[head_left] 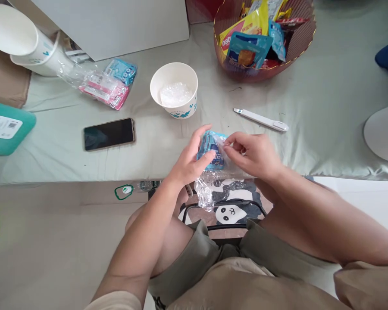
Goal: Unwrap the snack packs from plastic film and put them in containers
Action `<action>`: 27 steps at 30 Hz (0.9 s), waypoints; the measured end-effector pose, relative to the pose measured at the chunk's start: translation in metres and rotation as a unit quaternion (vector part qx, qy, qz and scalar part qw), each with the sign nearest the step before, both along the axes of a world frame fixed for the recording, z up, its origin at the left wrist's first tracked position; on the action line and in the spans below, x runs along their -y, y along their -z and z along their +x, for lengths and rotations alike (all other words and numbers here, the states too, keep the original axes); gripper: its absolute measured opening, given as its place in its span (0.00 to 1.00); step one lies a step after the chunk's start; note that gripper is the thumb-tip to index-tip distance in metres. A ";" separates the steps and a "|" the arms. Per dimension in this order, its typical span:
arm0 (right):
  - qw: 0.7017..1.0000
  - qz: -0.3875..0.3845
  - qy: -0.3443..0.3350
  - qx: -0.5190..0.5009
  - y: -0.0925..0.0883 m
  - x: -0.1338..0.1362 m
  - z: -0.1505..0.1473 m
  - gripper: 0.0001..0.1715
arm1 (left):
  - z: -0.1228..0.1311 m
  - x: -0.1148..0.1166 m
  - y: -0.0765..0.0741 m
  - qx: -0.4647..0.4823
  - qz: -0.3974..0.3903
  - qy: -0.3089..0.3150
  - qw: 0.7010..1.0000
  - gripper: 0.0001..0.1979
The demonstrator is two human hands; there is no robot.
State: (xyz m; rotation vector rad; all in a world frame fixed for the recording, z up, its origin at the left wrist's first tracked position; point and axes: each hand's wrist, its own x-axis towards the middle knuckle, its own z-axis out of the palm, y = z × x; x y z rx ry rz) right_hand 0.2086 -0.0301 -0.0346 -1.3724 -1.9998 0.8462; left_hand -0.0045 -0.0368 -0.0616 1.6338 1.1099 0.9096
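Note:
Near the table's front edge, my left hand grips a small blue snack packet that has clear plastic wrap around it. The loose end of the wrap hangs down past the edge. My right hand pinches the wrap at the packet's right side, thumb and forefinger together. Just beyond the hands stands a white paper cup with blue print and crumpled clear plastic inside. A white utility knife lies to the right of the cup.
A ribbed bowl of snack packets stands at the back right. Left of the cup lie a phone and wrapped pink and blue packets. Paper tubs and a green container are far left; a white object stands right.

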 end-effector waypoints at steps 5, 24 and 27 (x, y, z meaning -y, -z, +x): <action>0.994 -0.002 0.086 -0.067 -0.008 0.001 0.001 0.07 | 0.002 -0.002 -0.002 0.064 -0.145 0.002 0.987 0.20; 0.950 -0.147 0.110 -0.252 0.009 -0.010 0.005 0.22 | 0.015 0.003 -0.011 -0.188 0.123 -0.088 0.971 0.06; 0.965 -0.117 0.107 -0.210 0.005 -0.012 0.012 0.22 | 0.008 0.000 -0.014 -0.098 0.065 -0.174 0.978 0.06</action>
